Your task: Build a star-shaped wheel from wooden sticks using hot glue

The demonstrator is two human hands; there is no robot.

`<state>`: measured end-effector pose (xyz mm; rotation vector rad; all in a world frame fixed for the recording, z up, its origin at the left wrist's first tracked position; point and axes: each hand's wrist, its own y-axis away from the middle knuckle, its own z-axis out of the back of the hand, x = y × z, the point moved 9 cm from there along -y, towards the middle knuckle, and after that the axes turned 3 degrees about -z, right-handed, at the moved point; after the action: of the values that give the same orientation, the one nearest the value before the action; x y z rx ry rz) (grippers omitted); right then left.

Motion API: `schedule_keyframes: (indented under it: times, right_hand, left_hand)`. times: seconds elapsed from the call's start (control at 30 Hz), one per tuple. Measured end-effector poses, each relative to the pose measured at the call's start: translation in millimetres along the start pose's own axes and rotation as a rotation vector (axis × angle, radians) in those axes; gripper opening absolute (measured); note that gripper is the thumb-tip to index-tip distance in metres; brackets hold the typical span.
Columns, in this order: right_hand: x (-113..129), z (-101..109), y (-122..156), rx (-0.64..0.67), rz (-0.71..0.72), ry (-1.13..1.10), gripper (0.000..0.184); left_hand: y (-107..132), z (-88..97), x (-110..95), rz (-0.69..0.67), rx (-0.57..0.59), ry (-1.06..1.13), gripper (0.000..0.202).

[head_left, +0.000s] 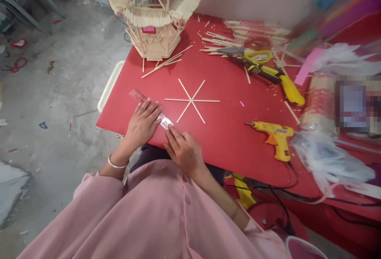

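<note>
Red tabletop [232, 147]: wrapper [320, 120] holding sticks [326, 85]; left hand [143, 124] on ruler [165, 122].

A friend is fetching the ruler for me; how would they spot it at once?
On the red table, find the six-armed star of thin sticks. Left of it in the picture, the left hand lies across the ruler. It is a flat, see-through strip with printed markings, unlike the plain pale star.

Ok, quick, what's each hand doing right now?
Left hand: open, laid flat over the ruler.
Right hand: fingertips at the ruler's near end; whether it grips or just touches cannot be told.
</note>
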<state>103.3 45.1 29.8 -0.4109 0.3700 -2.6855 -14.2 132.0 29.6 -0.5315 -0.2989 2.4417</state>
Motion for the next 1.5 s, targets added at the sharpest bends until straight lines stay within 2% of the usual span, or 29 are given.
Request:
schedule_keyframes:
  times: [0.13, 0.2, 0.4, 0.73, 1.13, 1.5]
  right_hand:
    - [-1.1, -5.8, 1.8, 0.046, -0.023, -0.015, 0.044]
    - [-0.8, -6.4, 2.0, 0.049, -0.024, -0.014, 0.045]
    - [-2.8, -7.3, 1.7, 0.076, -0.053, 0.011, 0.046]
    - [-3.9, -5.7, -0.3, 0.076, -0.074, 0.016, 0.05]
    - [-2.2, 0.7, -0.8, -0.001, -0.069, 0.027, 0.048]
    - [-5.1, -2.6, -0.8, 0.032, -0.09, 0.011, 0.05]
  left_hand:
    - [5.3, 9.3, 13.0, 0.178, -0.123, -0.065, 0.05]
    - [6.7, 10.5, 14.1, 0.234, -0.14, -0.082, 0.051]
    - [-1.2, -3.0, 4.9, 0.189, 0.014, -0.069, 0.043]
    - [-0.3, -6.9, 2.0, 0.142, 0.055, -0.065, 0.049]
    - [-0.2, -7.7, 1.2, 0.136, 0.075, -0.051, 0.049]
    - [-0.9, -8.0, 1.0, 0.131, 0.069, -0.081, 0.049]
